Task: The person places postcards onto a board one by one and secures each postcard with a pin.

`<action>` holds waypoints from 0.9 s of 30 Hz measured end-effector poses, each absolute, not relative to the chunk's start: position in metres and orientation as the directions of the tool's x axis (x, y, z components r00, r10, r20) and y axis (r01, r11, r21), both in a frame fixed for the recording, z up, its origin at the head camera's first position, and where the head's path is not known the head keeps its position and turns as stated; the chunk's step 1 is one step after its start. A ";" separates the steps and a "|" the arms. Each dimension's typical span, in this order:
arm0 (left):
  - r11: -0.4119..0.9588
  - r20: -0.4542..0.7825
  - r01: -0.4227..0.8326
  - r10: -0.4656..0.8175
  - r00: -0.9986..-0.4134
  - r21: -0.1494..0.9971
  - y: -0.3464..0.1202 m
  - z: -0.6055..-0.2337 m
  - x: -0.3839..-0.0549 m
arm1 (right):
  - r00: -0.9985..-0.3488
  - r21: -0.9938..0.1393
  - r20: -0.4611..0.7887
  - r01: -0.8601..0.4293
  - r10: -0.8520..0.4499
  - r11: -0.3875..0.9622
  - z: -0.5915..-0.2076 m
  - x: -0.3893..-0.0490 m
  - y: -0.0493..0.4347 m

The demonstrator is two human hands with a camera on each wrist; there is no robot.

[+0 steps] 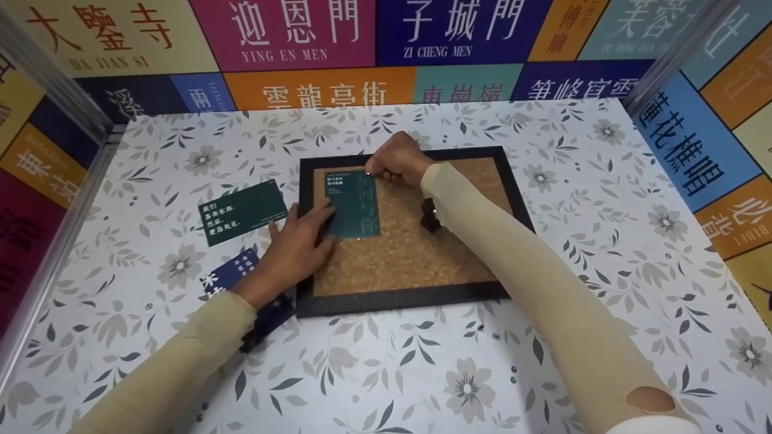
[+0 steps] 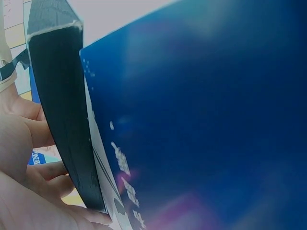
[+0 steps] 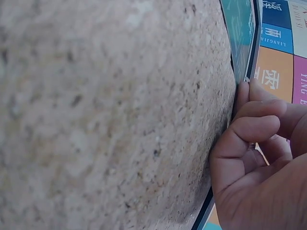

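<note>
A dark green card (image 1: 353, 211) with white print lies upright on the left part of a black-framed corkboard (image 1: 416, 259). My right hand (image 1: 401, 158) pinches a small shiny thumbtack (image 1: 368, 173) at the card's top right corner. In the right wrist view, the thumb and forefinger of that hand (image 3: 259, 158) meet at the card's edge, with the cork surface (image 3: 120, 120) alongside. Across the frame's left side, my left hand (image 1: 295, 247) rests with its fingertips on the card's left edge. The left wrist view shows its fingers (image 2: 43, 132) beyond the black frame side (image 2: 62, 105).
Left of the board lies another green card (image 1: 244, 211). A dark blue card (image 1: 232, 271) lies partly under my left wrist. The floral-patterned table (image 1: 386, 361) surrounds the board, and colourful lettered panels (image 1: 295, 30) stand at the back and sides.
</note>
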State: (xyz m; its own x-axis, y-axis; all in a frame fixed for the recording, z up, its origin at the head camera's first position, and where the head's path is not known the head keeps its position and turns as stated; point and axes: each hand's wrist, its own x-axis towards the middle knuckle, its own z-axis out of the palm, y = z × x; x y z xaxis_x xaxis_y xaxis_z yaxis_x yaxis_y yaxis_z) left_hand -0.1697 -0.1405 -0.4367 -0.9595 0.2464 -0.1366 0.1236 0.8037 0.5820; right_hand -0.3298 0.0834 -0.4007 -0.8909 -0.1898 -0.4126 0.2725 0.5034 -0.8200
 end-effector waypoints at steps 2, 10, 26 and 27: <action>0.805 -0.135 0.125 0.246 -0.960 0.579 -0.140 -0.437 -0.170 | -0.890 -0.816 -0.418 0.280 -0.182 0.506 -0.400 -0.330 0.083; 0.809 -0.131 0.130 0.247 -0.960 0.573 -0.140 -0.436 -0.171 | -0.891 -0.806 -0.434 0.316 -0.136 0.501 -0.401 -0.331 0.080; 0.807 -0.134 0.128 0.249 -0.959 0.576 -0.140 -0.435 -0.170 | -0.902 -0.776 -0.429 0.344 -0.043 0.528 -0.409 -0.334 0.073; 0.807 -0.134 0.128 0.249 -0.959 0.577 -0.140 -0.435 -0.170 | -0.908 -0.783 -0.417 0.329 -0.052 0.529 -0.409 -0.333 0.074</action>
State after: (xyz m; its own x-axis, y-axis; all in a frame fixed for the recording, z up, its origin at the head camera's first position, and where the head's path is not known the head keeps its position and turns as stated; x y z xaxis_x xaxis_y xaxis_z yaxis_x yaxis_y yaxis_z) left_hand -0.1698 -0.1396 -0.4350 -0.9593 0.2486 -0.1342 0.1284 0.8068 0.5767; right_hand -0.3328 0.0739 -0.4095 -0.9076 -0.0520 -0.4166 0.3289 0.5287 -0.7825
